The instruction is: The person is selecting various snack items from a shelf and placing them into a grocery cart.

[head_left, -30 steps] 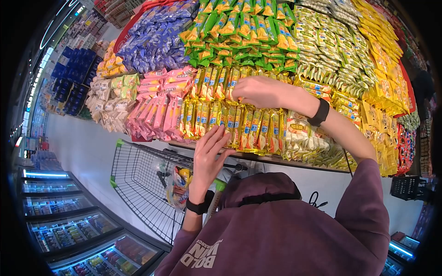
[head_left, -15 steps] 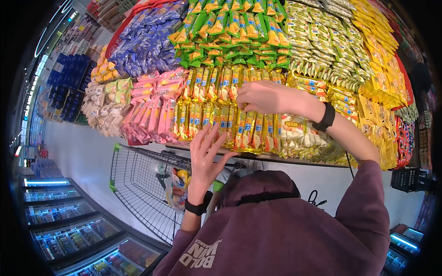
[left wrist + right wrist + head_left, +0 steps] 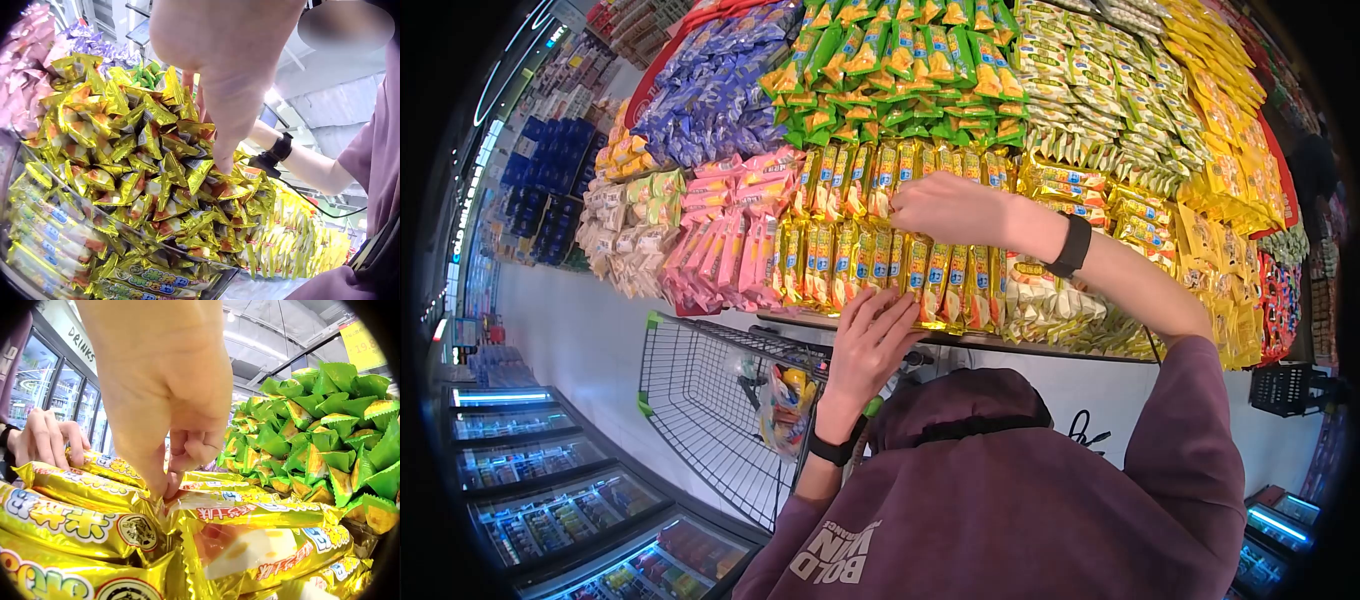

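Gold-wrapped snack packets stand in tight rows at the front of the display. My right hand reaches over them from the right, fingers bent down. In the right wrist view its thumb and fingertips pinch the crimped end of a gold packet, between two rows. Lower and to the left, my left hand rests its extended fingers on the front row's near ends. From the left wrist view, its thumb points down along the packets' folded ends; the other fingers are mostly hidden behind the hand.
Green packets rise behind the gold rows, pink ones lie to the left and white ones to the right. A clear plastic panel edges the front. A wire shopping cart stands at the lower left.
My left hand lifted slightly off the front row, then came back down on it further right. My right hand has shifted a little left over the packets.
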Demonstrator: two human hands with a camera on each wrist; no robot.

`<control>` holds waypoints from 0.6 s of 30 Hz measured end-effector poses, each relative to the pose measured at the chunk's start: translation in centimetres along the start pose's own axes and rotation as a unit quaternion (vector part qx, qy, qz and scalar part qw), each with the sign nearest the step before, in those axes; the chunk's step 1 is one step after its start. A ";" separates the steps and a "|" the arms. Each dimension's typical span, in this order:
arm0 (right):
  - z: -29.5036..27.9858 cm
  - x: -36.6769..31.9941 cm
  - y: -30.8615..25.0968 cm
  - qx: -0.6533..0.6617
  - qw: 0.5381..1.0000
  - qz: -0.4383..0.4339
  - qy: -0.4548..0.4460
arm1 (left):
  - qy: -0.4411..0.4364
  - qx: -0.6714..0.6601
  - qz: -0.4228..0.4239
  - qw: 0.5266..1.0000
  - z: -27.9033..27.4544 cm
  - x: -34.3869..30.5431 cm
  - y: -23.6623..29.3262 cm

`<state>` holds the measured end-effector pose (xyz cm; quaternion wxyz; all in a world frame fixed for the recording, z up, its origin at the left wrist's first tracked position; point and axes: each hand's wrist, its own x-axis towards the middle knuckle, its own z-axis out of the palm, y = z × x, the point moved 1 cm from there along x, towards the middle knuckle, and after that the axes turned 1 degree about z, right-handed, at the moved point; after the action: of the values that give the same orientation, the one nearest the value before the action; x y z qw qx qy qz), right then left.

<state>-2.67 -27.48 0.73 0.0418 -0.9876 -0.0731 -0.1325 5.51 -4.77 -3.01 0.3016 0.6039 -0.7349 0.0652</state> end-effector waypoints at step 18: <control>-3.7 -1.8 -0.6 0.174 0.970 0.084 -0.144 | 0.014 -0.009 -0.047 0.999 0.7 0.4 0.4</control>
<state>-5.47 -27.47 3.88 0.2130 -0.9764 -0.0167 0.0302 4.83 -5.37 -3.27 0.3204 0.6340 -0.7019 0.0525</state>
